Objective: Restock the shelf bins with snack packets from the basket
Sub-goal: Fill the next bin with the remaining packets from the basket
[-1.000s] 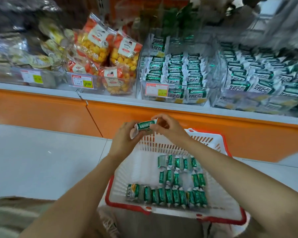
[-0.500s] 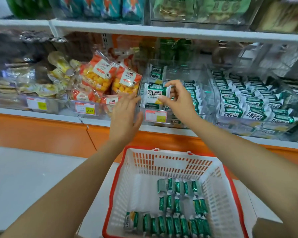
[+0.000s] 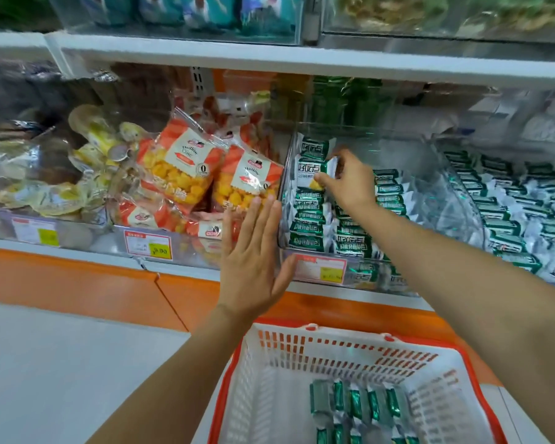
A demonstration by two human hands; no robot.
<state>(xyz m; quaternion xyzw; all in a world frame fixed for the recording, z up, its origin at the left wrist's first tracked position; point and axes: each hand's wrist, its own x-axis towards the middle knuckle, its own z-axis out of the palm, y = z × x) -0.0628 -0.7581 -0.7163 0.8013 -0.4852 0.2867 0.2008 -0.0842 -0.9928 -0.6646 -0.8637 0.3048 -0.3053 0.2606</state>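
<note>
Right hand point(image 3: 350, 184) pinches a green-white snack packet point(image 3: 314, 169) inside the clear shelf bin point(image 3: 430, 193), over the stacked rows of same packets. Left hand point(image 3: 253, 251) flat, fingers straight and together, by the bin's left wall. More packets lie in the red-white basket point(image 3: 302, 363) below

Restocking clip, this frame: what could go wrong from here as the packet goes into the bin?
1. The right hand pinches the green snack packet by one end above the left column of the clear bin. Released there, it may land crooked on the tidy row.
2. The open left hand sits beside the leaning orange snack bags. A nudge might tip them forward.
</note>
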